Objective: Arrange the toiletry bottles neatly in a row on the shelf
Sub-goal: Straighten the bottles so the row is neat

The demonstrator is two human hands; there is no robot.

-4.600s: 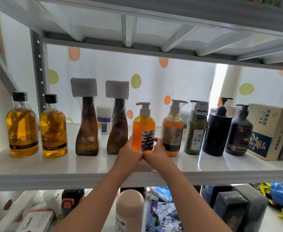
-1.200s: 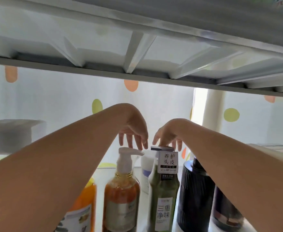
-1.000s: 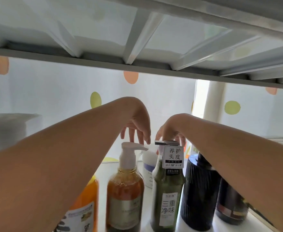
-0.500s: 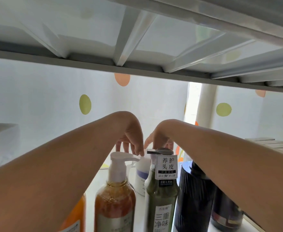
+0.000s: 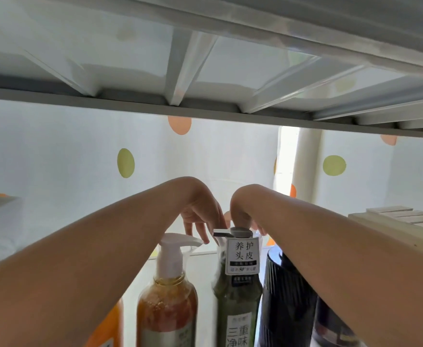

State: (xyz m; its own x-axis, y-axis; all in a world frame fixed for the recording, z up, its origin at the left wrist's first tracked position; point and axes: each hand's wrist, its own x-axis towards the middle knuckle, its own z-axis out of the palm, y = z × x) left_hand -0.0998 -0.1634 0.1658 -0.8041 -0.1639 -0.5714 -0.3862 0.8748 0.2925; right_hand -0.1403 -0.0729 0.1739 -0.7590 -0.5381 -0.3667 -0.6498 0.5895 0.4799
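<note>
Now both hands dip behind the front row of bottles

Since a moment ago the left hand (image 5: 200, 216) and right hand (image 5: 243, 211) have sunk lower behind the green bottle (image 5: 238, 296) and amber bottle (image 5: 168, 304) on the shelf (image 5: 205, 256), probably closing on the small white bottle hidden there; the grasp I cannot tell

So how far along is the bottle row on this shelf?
Partway. The amber pump bottle, green bottle and black bottle already stand upright side by side. Both hands, left and right, reach behind that row; what they touch is hidden. Whatever is back there is still left to line up.
</note>
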